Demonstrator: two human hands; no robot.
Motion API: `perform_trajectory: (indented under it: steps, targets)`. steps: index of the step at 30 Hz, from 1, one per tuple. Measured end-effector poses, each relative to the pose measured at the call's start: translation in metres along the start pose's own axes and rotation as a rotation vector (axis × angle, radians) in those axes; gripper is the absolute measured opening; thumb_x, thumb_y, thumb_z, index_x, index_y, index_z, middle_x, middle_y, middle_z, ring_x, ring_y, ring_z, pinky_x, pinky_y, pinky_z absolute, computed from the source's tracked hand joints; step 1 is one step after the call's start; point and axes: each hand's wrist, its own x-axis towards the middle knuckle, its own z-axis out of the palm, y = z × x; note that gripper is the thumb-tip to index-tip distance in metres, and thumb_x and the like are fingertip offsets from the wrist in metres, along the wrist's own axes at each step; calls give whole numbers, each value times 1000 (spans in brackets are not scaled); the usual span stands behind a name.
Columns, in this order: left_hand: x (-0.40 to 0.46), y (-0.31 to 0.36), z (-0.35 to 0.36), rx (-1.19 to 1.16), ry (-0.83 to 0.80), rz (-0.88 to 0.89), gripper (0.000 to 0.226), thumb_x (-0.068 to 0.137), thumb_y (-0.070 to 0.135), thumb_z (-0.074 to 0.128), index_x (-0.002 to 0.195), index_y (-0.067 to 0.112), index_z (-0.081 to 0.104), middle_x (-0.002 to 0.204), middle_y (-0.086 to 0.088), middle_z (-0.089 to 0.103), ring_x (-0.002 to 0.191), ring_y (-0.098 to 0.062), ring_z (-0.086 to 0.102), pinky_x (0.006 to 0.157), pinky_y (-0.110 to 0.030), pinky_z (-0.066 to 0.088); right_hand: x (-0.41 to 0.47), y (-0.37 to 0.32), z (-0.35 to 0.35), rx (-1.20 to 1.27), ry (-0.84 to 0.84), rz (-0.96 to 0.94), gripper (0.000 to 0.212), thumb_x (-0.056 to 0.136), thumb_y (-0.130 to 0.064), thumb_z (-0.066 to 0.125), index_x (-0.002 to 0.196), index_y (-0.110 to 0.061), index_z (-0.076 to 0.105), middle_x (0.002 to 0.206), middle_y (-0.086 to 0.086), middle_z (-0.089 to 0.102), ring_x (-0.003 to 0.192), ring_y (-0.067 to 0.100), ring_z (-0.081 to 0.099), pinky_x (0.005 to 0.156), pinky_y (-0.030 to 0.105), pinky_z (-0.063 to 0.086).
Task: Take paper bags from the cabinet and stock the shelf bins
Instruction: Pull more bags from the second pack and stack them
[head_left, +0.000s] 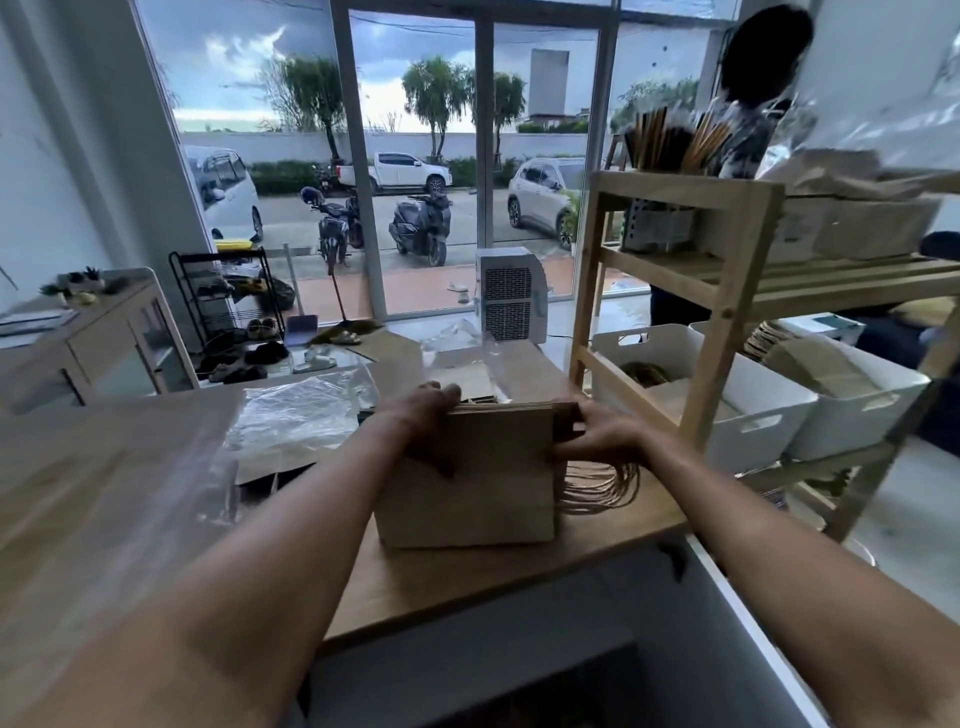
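Observation:
A thick stack of brown paper bags stands on edge on the wooden counter, its twine handles spilling to the right. My left hand grips the stack's upper left corner and my right hand clamps its upper right edge. To the right stands a wooden shelf with white bins: the near one holds bags and twine, another also holds brown bags.
Crumpled clear plastic wrap lies on the counter left of the stack. A person stands behind the shelf. A white air cooler sits on the floor by the glass door. A low cabinet and shoe rack stand at left.

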Motion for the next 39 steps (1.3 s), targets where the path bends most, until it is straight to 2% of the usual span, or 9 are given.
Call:
perform_trajectory:
  steps: [4,10,13,16,20,23,27,33,39]
  targets:
    - [-2,2,3,59,13,-10,124,45,53,87,144,36,14,147,0,41,131,-30,45,104,-45,37,0,-22,25,446,194,-48,103,70,-52,68,152,-32,10,154,7,31,138,30,35,112,45,32]
    - [2,-3,1,65,-18,-25,103,46,55,86,131,29,34,128,-6,56,117,-29,56,89,-39,47,16,-56,61,1014,397,33,75,91,-64,32,151,-19,23,155,5,32,141,23,33,117,46,26]
    - [5,-10,5,26,-4,-49,125,45,54,87,144,34,13,135,-10,53,121,-33,53,95,-43,46,16,-46,58,1114,279,21,70,93,-63,25,144,-14,31,102,-5,71,87,0,71,77,25,59]
    - [9,-11,4,39,12,-53,122,44,57,86,143,32,19,133,-8,55,120,-31,55,93,-42,46,16,-42,52,1091,169,-15,59,92,-66,23,122,-22,47,72,-23,69,59,-7,67,58,17,56]
    - [14,-10,1,84,6,-28,79,45,64,81,111,29,55,119,-1,62,108,-23,60,75,-29,40,13,-43,39,653,123,49,43,97,-46,42,132,-23,51,126,4,63,110,17,60,93,32,51]
    - [18,-9,2,84,30,-14,74,46,63,82,107,28,59,118,0,64,106,-22,62,73,-28,40,12,-37,11,284,-14,43,42,89,-38,61,125,-16,62,127,7,61,115,18,56,101,34,47]
    - [19,-8,3,102,70,14,76,45,64,82,108,28,59,117,-1,65,106,-23,63,79,-31,46,15,-44,-15,180,-234,106,19,82,-36,70,96,-24,74,103,-4,69,105,14,58,95,32,46]
    - [21,-11,7,123,64,30,78,44,65,82,109,30,58,118,0,65,108,-23,62,83,-31,47,27,-43,-13,144,-203,77,15,79,-37,72,81,-23,76,74,-9,69,76,7,59,71,21,49]
    - [23,-14,7,104,62,37,79,43,66,82,109,31,57,117,0,65,107,-23,62,81,-31,47,32,-36,-9,222,-196,54,16,84,-33,69,84,-18,75,71,-9,73,72,5,65,71,21,53]
